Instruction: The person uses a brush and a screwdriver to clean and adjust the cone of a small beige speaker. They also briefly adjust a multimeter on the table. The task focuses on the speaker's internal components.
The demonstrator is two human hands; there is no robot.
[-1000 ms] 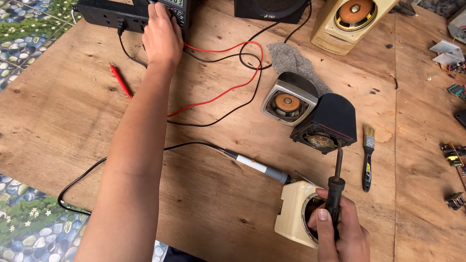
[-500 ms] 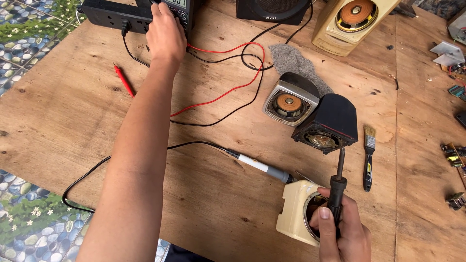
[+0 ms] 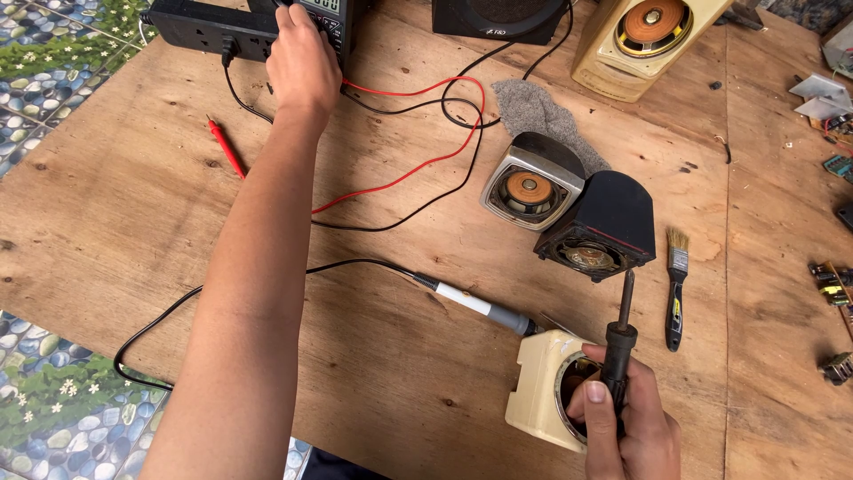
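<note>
The left hand [image 3: 302, 67] reaches far across the plywood tabletop [image 3: 115, 213], its fingers curled over the multimeter [image 3: 327, 20] beside the black power strip [image 3: 209, 25]; whether it grips the meter I cannot tell. The right hand [image 3: 626, 427] is wrapped around a black soldering iron [image 3: 619, 347], tip pointing up toward the black speaker [image 3: 600, 222]. Under that hand lies a cream speaker housing [image 3: 538, 391], with a second soldering iron [image 3: 480, 308] just beside it. A red probe [image 3: 226, 147] lies apart.
</note>
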